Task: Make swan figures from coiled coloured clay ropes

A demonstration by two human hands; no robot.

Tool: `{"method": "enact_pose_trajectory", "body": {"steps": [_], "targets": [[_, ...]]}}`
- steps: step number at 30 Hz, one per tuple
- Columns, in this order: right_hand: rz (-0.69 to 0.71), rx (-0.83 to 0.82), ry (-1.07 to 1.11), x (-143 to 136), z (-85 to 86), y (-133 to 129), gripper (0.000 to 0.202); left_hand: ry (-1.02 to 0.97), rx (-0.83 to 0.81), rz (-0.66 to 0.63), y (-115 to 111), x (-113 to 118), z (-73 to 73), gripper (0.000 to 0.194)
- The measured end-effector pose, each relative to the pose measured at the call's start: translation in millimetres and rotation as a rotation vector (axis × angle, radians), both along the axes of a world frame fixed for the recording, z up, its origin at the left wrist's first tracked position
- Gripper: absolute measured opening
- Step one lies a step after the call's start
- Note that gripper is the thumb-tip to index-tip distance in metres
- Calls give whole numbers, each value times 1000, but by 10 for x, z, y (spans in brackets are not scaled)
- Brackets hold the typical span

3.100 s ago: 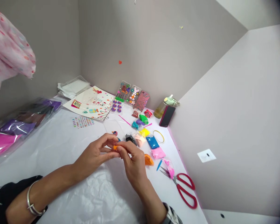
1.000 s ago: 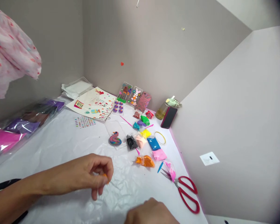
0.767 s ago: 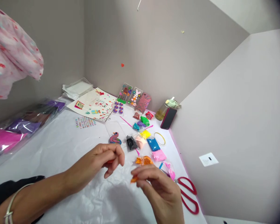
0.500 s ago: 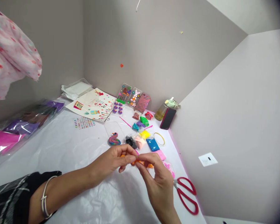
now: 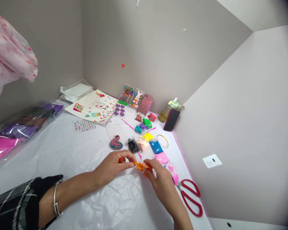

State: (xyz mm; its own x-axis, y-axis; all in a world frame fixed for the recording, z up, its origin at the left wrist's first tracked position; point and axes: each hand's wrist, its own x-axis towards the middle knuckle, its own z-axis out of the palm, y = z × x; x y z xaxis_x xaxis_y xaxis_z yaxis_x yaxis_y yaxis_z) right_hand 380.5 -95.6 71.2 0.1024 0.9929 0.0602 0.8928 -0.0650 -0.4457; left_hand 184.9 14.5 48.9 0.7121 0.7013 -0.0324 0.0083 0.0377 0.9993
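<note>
Orange clay stretches between my two hands above the white sheet. My left hand pinches one end of it, and more orange shows inside the curled fingers. My right hand grips a crinkled clear packet of orange clay between thumb and fingers. Just beyond my hands lie a coiled multicoloured clay swan, a black clay packet, a peach clay packet and a blue clay packet. Pink clay packets rest close to my right hand.
Red-handled scissors lie at the right edge. A phone leans against a bottle near the wall. Further back are decorated phone cases and a drawing sheet. A plastic bag of coloured packs lies at left.
My hands have moved apart, the right one shifting rightward with the packet. The orange clay between them, mostly covered by fingers before, now shows. The view has shifted slightly.
</note>
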Motion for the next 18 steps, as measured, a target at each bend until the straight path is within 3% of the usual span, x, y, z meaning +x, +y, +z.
{"method": "enact_pose_trajectory", "body": {"steps": [6,10,13,18], "targets": [[55,-1,134,-165,46,9,17,190,298,8,-54,-12,-9,17],[81,40,122,-204,45,3,23,242,338,35,-53,-39,7,6],[96,76,82,-227,45,-3,26,197,430,25,-68,-61,16,9],[71,128,109,-322,77,23,25,176,832,15,-112,-75,15,25]]}}
